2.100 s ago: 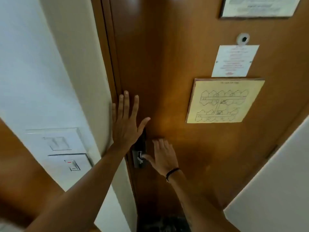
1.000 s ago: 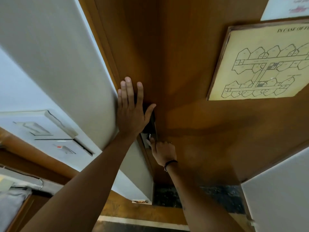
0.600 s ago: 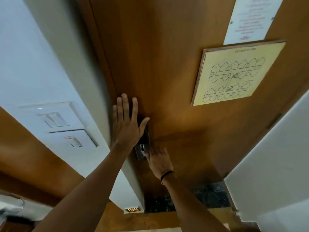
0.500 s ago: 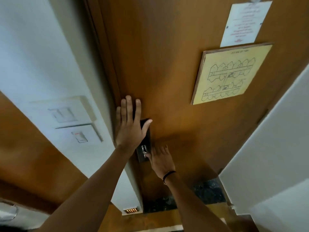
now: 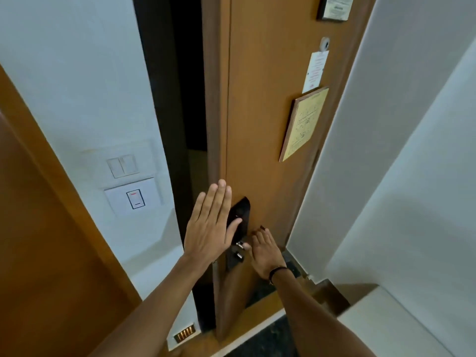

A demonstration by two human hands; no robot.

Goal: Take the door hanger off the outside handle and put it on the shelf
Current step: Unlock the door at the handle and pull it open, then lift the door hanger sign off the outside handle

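Nearest, the right hand (image 5: 264, 249) curls around the inside handle (image 5: 240, 245) of the door (image 5: 270, 124), while the left hand (image 5: 210, 222) is flat and released, fingers straight, beside the black lock plate (image 5: 242, 215). The door stands ajar on a dark gap (image 5: 180, 112). This looks like the door-opening step; the door hanger isn't visible, presumably on the far side, so next comes swinging the door wider and reaching around.

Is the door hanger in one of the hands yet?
No, the left hand is flat and open by the door edge, the right hand is at the inside handle, and no hanger shows.
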